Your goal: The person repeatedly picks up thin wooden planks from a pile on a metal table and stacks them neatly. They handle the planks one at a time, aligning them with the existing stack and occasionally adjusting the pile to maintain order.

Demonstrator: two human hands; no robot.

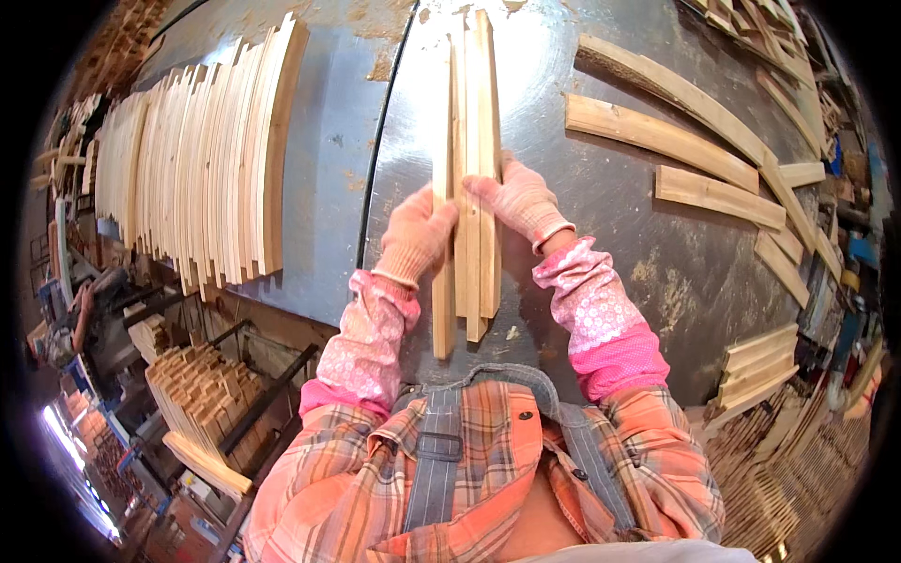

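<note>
Several long, narrow wooden strips (483,253) stand together upright on edge or lie side by side on the metal table in front of me; which of the two I cannot tell. My left hand (416,235), in a pale pink knit glove, grips the leftmost strip (442,314), thumb on its top. A narrow gap parts its near end from the others. My right hand (522,200), gloved the same way, closes on the right side of the bundle with its thumb over the top. The fingers below the strips are hidden.
A long row of wooden strips (202,159) is packed on the table's left side. Loose boards (662,141) lie fanned out at the right. More wood is piled on a rack (211,394) at lower left and in a stack (755,366) at lower right. A dark seam (380,150) crosses the tabletop.
</note>
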